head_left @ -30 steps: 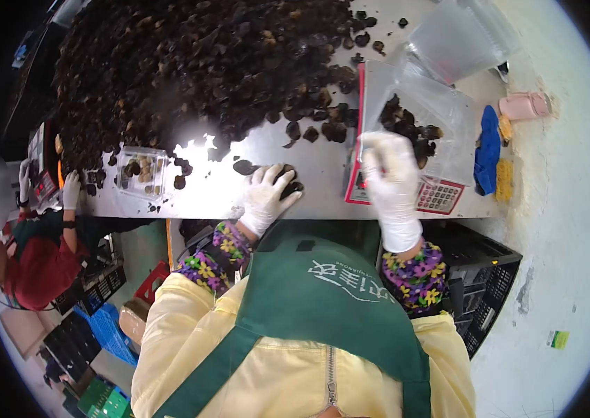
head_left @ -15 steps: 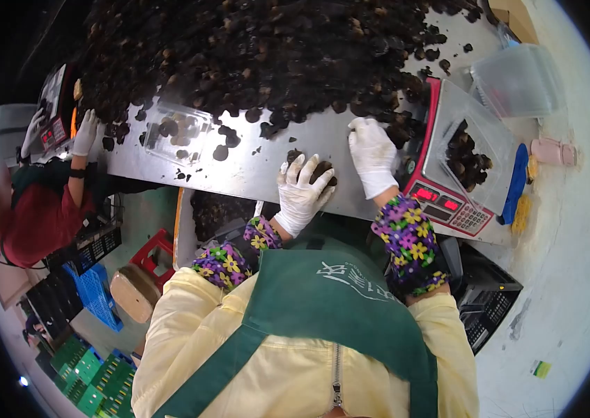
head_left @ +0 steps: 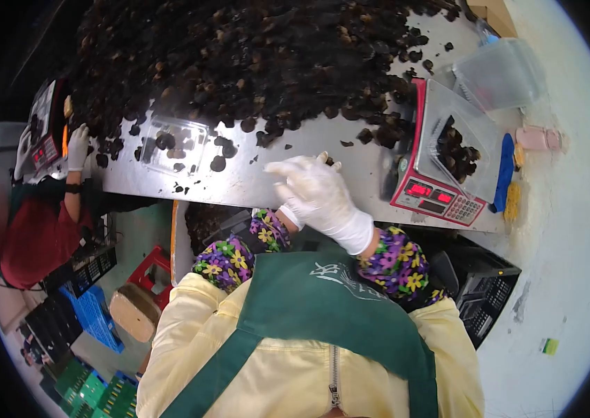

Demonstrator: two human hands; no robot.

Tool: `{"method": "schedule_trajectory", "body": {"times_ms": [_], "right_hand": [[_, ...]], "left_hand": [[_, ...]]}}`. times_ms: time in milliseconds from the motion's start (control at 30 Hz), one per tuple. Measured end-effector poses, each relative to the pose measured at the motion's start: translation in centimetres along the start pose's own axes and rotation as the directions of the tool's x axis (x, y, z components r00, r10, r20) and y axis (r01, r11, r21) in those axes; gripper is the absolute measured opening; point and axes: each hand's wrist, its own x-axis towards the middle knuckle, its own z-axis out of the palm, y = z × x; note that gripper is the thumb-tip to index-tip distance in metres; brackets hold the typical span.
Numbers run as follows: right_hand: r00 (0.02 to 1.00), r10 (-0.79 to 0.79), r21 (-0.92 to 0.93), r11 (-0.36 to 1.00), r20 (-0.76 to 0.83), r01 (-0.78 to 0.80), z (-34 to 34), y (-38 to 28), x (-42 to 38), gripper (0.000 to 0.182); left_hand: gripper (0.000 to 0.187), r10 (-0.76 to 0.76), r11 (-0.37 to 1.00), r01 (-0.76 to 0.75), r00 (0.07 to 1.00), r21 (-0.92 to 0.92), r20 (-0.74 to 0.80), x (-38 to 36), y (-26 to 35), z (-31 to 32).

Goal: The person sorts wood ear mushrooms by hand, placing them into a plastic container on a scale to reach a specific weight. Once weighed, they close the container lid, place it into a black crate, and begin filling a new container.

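Observation:
My right hand [head_left: 319,195], in a white glove, lies across the front of my left hand over the metal table. Its visible fingers stretch to the left, with nothing seen in them. Of my left hand [head_left: 290,217], only the gloved wrist area shows clearly; its fingers are hidden behind the right. A bit of a dark brown, mushroom-like piece [head_left: 330,161] peeks out just beyond the hands. Further off spreads a large heap of such dark pieces [head_left: 239,63]. On the red scale [head_left: 441,198], a clear tray [head_left: 479,182] holds several more.
Left of my hands, a clear plastic tray [head_left: 187,161] lies on the metal table [head_left: 239,182] among loose dark pieces. Stacked clear containers [head_left: 500,76], a blue cloth [head_left: 502,173] and a pink cup [head_left: 537,138] are at the right. A co-worker [head_left: 40,233] works by another scale at the left.
My right hand has moved left from beside the scale to over my left hand, now covering it and most of the dark pieces it held. The view has shifted slightly.

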Motion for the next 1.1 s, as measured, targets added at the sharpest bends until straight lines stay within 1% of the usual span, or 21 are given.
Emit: {"method": "schedule_trajectory", "body": {"times_ms": [33, 67, 100, 133, 167, 200, 267, 333, 400, 467, 533, 600, 667, 700, 800, 833, 867, 933, 1000, 1067, 1100], "right_hand": [[0.999, 0.013, -0.051, 0.999, -0.037, -0.015, -1.3, 1.1, -0.9, 0.023], [0.997, 0.024, -0.1, 0.995, -0.075, -0.032, -2.7, 2.0, -1.8, 0.022], [0.99, 0.051, -0.115, 0.991, -0.129, -0.066, -4.0, 2.6, -2.8, 0.021], [0.979, 0.078, -0.129, 0.986, -0.186, -0.103, -5.3, 3.1, -3.8, 0.02], [0.972, 0.094, -0.147, 0.981, -0.217, -0.128, -6.6, 3.5, -4.9, 0.02], [0.964, 0.107, -0.163, 0.975, -0.243, -0.149, -7.5, 3.8, -6.1, 0.02], [0.917, 0.241, -0.126, 0.948, -0.317, -0.292, -9.5, 4.4, -8.8, 0.021], [0.883, 0.246, -0.141, 0.935, -0.401, -0.325, -11.0, 4.8, -11.0, 0.02], [0.842, 0.311, -0.156, 0.897, -0.44, -0.413, -12.4, 5.1, -13.1, 0.019], [0.811, 0.322, -0.129, 0.893, -0.488, -0.431, -13.7, 5.2, -14.9, 0.019], [0.779, 0.343, -0.087, 0.889, -0.525, -0.45, -14.6, 5.0, -16.6, 0.019], [0.774, 0.277, -0.154, 0.889, -0.569, -0.432, -15.9, 5.2, -17.9, 0.019], [0.763, 0.267, -0.163, 0.885, -0.588, -0.436, -17.3, 6.0, -18.7, 0.021], [0.772, 0.223, -0.242, 0.867, -0.595, -0.436, -18.2, 6.6, -18.6, 0.02], [0.779, 0.109, -0.421, 0.79, -0.617, -0.445, -20.7, 8.8, -17.2, 0.02], [0.792, 0.088, -0.482, 0.751, -0.604, -0.452, -21.9, 9.9, -15.7, 0.021], [0.805, 0.073, -0.545, 0.7, -0.588, -0.462, -22.7, 10.7, -14.2, 0.022], [0.81, 0.072, -0.57, 0.674, -0.583, -0.47, -22.9, 11.6, -11.8, 0.02], [0.814, 0.076, -0.595, 0.644, -0.575, -0.481, -22.9, 13.0, -10.6, 0.019], [0.859, 0.108, -0.674, 0.574, -0.501, -0.466, -22.5, 14.5, -10.2, 0.012], [0.847, 0.078, -0.679, 0.561, -0.526, -0.473, -22.4, 14.6, -10.2, 0.006]], "left_hand": [[0.035, -0.037, 0.973, 0.031, 0.999, -0.227, -0.019, 0.1, -0.7, 0.6], [0.031, -0.079, 0.896, 0.059, 0.996, -0.441, -0.027, 0.3, -1.0, 0.9], [0.031, -0.072, 0.894, 0.058, 0.997, -0.444, -0.015, 1.1, 0.5, 0.2], [0.024, 0.028, 0.984, -0.046, 0.994, 0.17, 0.107, 2.0, 2.1, -0.7], [0.018, 0.052, 0.684, -0.227, 0.963, 0.694, 0.265, 2.9, 3.2, -1.3], [0.01, 0.291, 0.678, -0.34, 0.938, 0.652, 0.187, 3.3, 2.3, -1.1], [0.012, 0.216, 0.734, -0.294, 0.956, 0.612, 0.2, 3.3, 1.6, -1.2], [0.017, 0.199, 0.782, -0.263, 0.965, 0.564, 0.173, 3.4, 1.5, -1.4], [0.024, 0.296, 0.612, -0.353, 0.932, 0.708, 0.209, 2.9, 3.2, -1.3], [0.044, 0.229, 0.53, -0.346, 0.937, 0.774, 0.262, 1.7, 4.4, -1.5], [0.045, 0.168, 0.532, -0.305, 0.952, 0.79, 0.255, 0.8, 4.3, -2.2], [0.037, 0.231, 0.597, -0.309, 0.95, 0.74, 0.21, 1.8, 3.9, -2.1], [0.027, 0.155, 0.649, -0.246, 0.969, 0.72, 0.192, 3.4, 3.6, -2.0], [0.021, 0.119, 0.666, -0.209, 0.977, 0.716, 0.175, 4.2, 3.6, -1.8], [0.02, 0.056, 0.694, -0.147, 0.987, 0.705, 0.15, 5.6, 3.4, -1.8], [0.02, 0.135, 0.692, -0.173, 0.985, 0.701, 0.11, 5.3, 3.5, -1.5], [0.022, 0.173, 0.639, -0.182, 0.981, 0.747, 0.091, 4.5, 2.8, -1.4], [0.026, 0.243, 0.548, -0.218, 0.965, 0.808, 0.096, 2.8, 3.8, -0.9], [0.034, 0.243, 0.491, -0.192, 0.967, 0.85, 0.078, 1.4, 4.4, -0.7], [0.028, 0.269, 0.546, -0.184, 0.963, 0.817, 0.037, 1.4, 3.7, -0.7], [0.028, 0.265, 0.546, -0.181, 0.964, 0.818, 0.036, 1.7, 3.4, -1.0]]}}
